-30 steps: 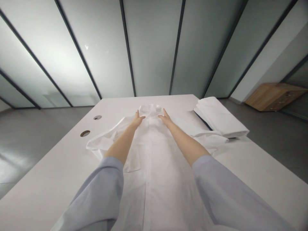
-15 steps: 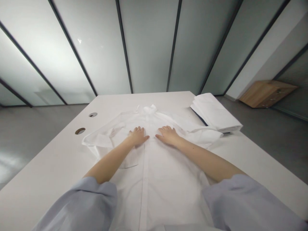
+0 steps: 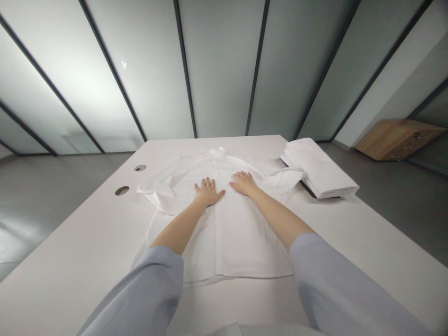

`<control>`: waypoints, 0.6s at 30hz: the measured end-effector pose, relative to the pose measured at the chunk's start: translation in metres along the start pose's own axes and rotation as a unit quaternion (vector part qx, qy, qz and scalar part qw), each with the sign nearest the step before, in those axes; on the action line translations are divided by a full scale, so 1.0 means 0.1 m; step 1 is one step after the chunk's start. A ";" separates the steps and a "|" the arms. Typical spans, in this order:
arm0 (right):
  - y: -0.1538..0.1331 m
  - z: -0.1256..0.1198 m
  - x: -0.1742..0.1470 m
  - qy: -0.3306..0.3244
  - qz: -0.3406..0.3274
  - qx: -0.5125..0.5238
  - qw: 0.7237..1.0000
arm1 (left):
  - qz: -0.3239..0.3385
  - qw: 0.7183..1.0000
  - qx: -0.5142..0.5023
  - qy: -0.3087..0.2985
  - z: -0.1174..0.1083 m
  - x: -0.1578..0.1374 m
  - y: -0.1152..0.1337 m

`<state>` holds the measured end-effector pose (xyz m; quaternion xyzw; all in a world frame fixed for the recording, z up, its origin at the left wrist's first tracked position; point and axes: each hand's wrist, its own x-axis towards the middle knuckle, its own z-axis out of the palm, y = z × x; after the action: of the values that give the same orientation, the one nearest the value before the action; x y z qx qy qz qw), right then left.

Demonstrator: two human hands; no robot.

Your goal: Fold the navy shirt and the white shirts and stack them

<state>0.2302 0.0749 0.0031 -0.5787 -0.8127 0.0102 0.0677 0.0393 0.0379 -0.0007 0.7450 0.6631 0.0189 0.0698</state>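
Observation:
A white button-front shirt (image 3: 241,238) lies front side up on the pale table, its collar at the far end and its hem towards me. My left hand (image 3: 208,192) rests flat on the shirt left of the placket, fingers spread. On the other side of the placket, my right hand (image 3: 244,182) presses on the cloth with its fingers stretched out. Neither hand grips anything. The shirt's sleeves lie out to both sides, loosely creased, and the right one reaches the folded white stack.
A folded white cloth stack (image 3: 322,168) with a dark layer under it sits at the table's right edge. Two round holes, one nearer (image 3: 122,190) and one farther (image 3: 140,167), pierce the table (image 3: 84,247) at left. Behind stand frosted glass panels and a wooden cabinet (image 3: 399,139).
The shirt has slid away from me, so its hem and bare table in front now show. Both hands have moved forward with it, staying flat on the cloth.

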 end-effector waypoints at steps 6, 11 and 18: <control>-0.21 -0.02 -0.16 0.021 -0.005 -0.001 1.000 | 0.017 0.999 0.013 0.044 0.02 0.14 -0.10; -0.25 0.04 -0.35 -0.009 0.043 0.022 0.999 | 0.065 0.993 0.018 0.097 -0.05 0.10 -0.13; -0.21 0.02 -0.33 0.005 0.029 0.044 0.999 | 0.070 0.996 0.048 0.018 -0.11 -0.11 -0.04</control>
<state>0.2212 0.0367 0.0000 -0.5983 -0.7941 0.0449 0.0971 0.0326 0.0284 0.0099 0.7915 0.6108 0.0053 0.0205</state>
